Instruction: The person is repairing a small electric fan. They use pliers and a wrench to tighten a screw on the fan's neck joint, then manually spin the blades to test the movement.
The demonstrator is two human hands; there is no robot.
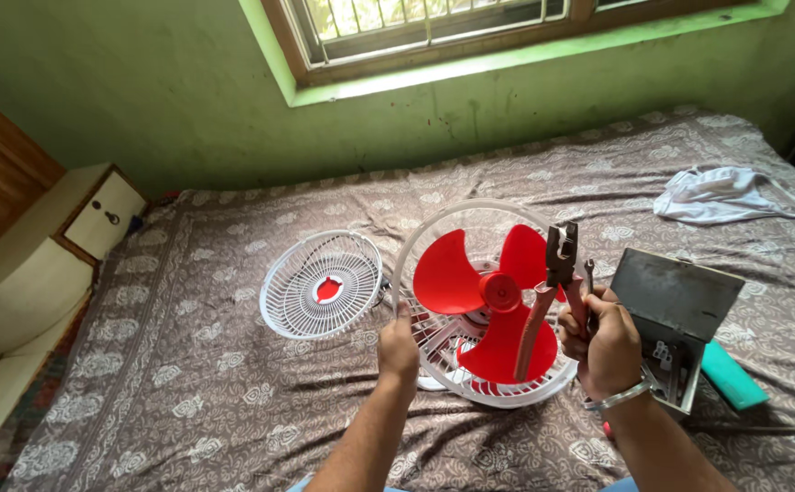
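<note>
Left hand: the left hand [398,347] is pressed against the near left rim of the white wire rear guard [434,351]; the fingers are curled around the rim.
Right hand: the right hand [603,339] is closed around the red-handled metal pliers [548,296], held upright with the head on top (a thin metal tool is gripped alongside); a silver bangle [618,396] is worn at the wrist.
Fan: the red three-bladed plastic fan [484,301] is seated inside the guard on the brown patterned bedsheet [188,364].
Front grille: the round white wire grille with a red centre [322,284] is laid flat just left of the fan.
Toolbox: the open grey metal toolbox [675,305] is placed just right of the right hand; small tools are seen inside.
Cloth: a white cloth [721,194] is left well apart at the far right.
</note>
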